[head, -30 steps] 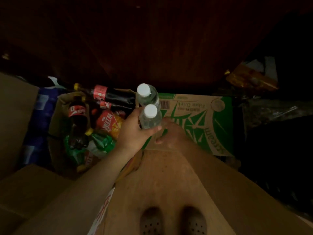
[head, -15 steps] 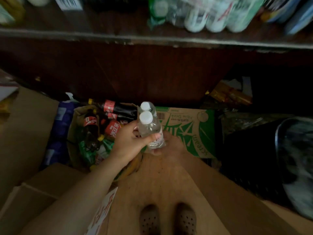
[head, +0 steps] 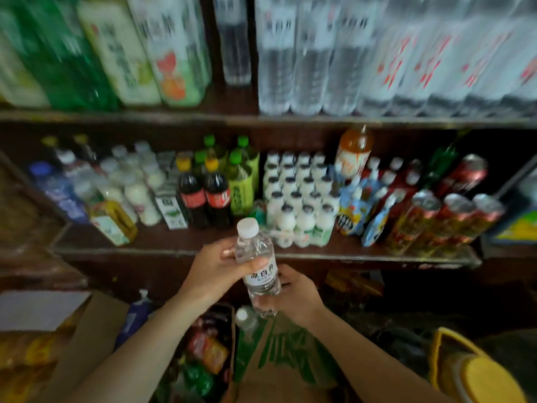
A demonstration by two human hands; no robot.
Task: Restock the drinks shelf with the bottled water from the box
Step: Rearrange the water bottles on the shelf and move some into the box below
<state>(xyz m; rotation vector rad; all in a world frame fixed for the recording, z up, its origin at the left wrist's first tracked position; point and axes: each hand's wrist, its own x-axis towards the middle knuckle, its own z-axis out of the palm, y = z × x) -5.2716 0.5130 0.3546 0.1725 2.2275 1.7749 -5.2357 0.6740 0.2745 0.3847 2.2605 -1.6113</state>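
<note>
I hold one clear water bottle (head: 259, 268) with a white cap and white label upright in front of the drinks shelf (head: 122, 251). My left hand (head: 216, 269) grips its upper part, thumb across the front. My right hand (head: 297, 292) grips its lower part from the right. Below my hands lies the green-and-brown cardboard box (head: 279, 353). Another white-capped bottle (head: 243, 318) shows at the box's left edge. Tall water bottles (head: 293, 68) stand blurred on the upper shelf.
The lower shelf is packed with cola bottles (head: 203, 196), a pack of small white bottles (head: 299, 205), pouches and red cans (head: 453, 216). A bag of mixed soda bottles (head: 203, 353) sits left of the box, with cardboard boxes (head: 43, 312) farther left. A yellow container (head: 476, 376) stands lower right.
The view has tilted up from the floor to the shelves. My hands rose with the water. Two bottles showed in my left hand before; now I see one, and my right hand grips it too.
</note>
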